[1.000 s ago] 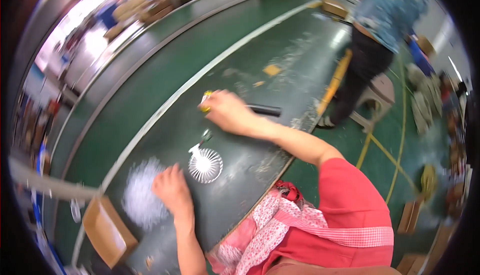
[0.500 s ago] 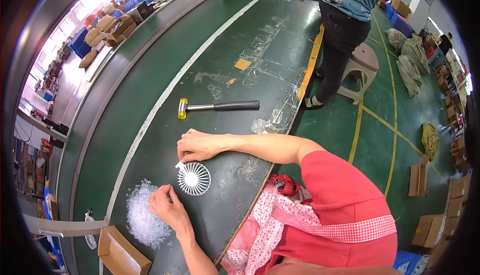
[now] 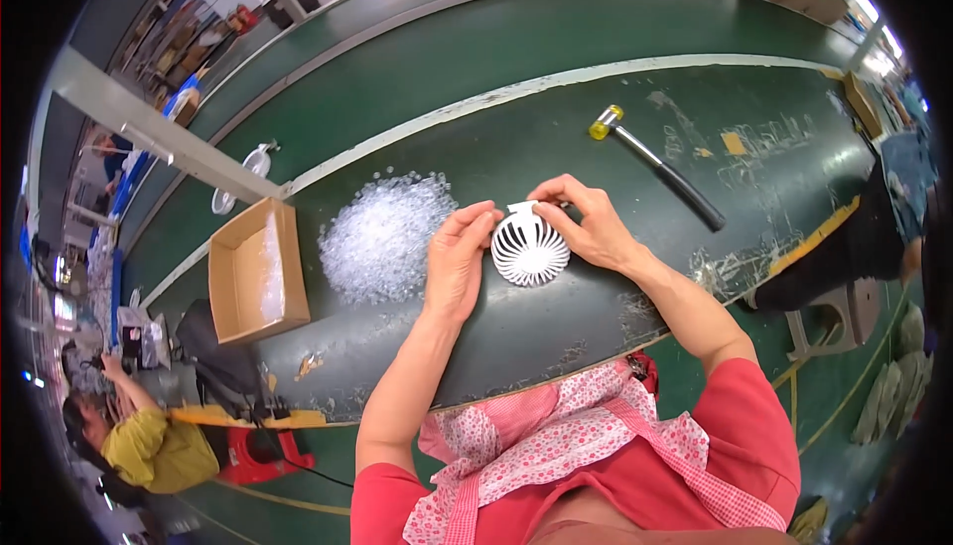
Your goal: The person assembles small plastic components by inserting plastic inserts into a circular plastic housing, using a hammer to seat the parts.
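A round white slatted fan cage [image 3: 531, 252] lies at the middle of the worktable, its short neck pointing away from me. My right hand [image 3: 588, 225] is closed on that neck, thumb and fingers pinching it. Close against the cage's left side is my left hand [image 3: 458, 257], its thumb and fingertips pressed together; whatever they pinch is too small to make out. Just left of that hand spreads a heap of small clear plastic pieces [image 3: 377, 239]. Beyond my right hand lies a mallet [image 3: 645, 151] with yellow faces and a black grip, untouched.
An open cardboard box [image 3: 290, 265] stands left of the heap. Behind it, a white fan part [image 3: 256, 166] lies beside a metal post [image 3: 164, 133]. A green conveyor belt [image 3: 447, 59] runs along the far side. One person [image 3: 159, 451] sits at left; another stands at far right by a stool [image 3: 844, 322].
My view has swung leftward. My left hand has left the edge of the clear heap and come to the fan cage. My right hand stays at the cage's neck.
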Available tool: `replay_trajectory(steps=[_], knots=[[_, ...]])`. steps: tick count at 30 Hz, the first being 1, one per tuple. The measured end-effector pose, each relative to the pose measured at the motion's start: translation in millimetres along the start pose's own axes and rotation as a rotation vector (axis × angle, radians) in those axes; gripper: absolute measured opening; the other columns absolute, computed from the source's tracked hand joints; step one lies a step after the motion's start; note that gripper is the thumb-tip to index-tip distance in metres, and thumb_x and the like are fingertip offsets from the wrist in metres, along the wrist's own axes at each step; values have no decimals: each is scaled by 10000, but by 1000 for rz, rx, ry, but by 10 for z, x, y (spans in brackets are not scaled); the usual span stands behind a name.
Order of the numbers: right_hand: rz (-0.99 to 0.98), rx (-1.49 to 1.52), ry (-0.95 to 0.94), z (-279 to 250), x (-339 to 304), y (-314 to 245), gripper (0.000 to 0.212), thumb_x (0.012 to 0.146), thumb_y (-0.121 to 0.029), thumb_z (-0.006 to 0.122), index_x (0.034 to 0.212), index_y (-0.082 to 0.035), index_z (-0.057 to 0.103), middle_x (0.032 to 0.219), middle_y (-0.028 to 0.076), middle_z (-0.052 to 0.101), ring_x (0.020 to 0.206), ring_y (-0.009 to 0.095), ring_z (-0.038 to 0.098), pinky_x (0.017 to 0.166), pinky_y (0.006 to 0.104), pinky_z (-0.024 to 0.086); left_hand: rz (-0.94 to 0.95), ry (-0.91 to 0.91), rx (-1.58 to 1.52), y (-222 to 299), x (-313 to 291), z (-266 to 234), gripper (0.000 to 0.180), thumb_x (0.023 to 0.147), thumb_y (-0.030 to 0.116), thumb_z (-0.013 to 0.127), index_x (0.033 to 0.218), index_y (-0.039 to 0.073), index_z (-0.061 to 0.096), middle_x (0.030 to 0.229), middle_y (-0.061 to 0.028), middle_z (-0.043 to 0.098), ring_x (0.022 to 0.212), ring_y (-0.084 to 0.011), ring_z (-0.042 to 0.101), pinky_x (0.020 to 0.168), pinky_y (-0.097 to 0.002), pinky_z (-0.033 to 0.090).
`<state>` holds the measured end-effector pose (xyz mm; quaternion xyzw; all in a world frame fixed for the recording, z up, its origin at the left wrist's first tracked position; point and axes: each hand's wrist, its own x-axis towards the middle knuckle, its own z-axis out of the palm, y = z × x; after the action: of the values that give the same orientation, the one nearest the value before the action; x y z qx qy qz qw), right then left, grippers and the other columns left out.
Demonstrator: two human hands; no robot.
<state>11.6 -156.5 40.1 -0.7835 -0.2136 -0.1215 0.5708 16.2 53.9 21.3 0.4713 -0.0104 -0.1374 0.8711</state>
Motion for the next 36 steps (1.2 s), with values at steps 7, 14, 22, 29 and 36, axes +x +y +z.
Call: replay_trajectory(steps=[7,14,22,29,36], knots=[[-44,-5,-20,143,-44,-42,145,927,-35,646,1048,38,616,946,137,702,826,226,700,752,322,556,-17,33,-3,-5,-25,16,243,942,98,674,1158,-12,676,1114,-133,704,1000,-153,663,914,-287,531],[7,-32,14,141,-36,-24,149,935,-60,644,1049,32,617,931,139,703,795,231,697,713,331,546,-2,57,73,15,-38,89,254,946,104,671,1158,-35,676,1101,-135,711,994,-158,673,910,-283,532],[6,-87,89,123,-49,22,134,943,-65,636,1043,22,615,914,134,697,778,233,690,691,335,538,365,33,716,-63,-112,133,255,954,87,654,1200,44,708,1147,-78,688,1047,-126,623,916,-260,481],[-117,-89,32,121,-53,-12,86,925,-30,637,990,21,615,938,138,678,789,251,674,700,337,534,175,61,301,-7,-86,140,136,903,-23,685,1039,-17,677,978,-60,694,909,-100,640,820,-238,507],[-168,-54,10,112,-55,3,91,919,-5,632,1001,22,603,936,144,669,796,270,673,699,339,537,290,-60,345,23,-80,188,142,866,-70,703,991,-18,663,950,-44,645,871,-87,598,810,-225,483]])
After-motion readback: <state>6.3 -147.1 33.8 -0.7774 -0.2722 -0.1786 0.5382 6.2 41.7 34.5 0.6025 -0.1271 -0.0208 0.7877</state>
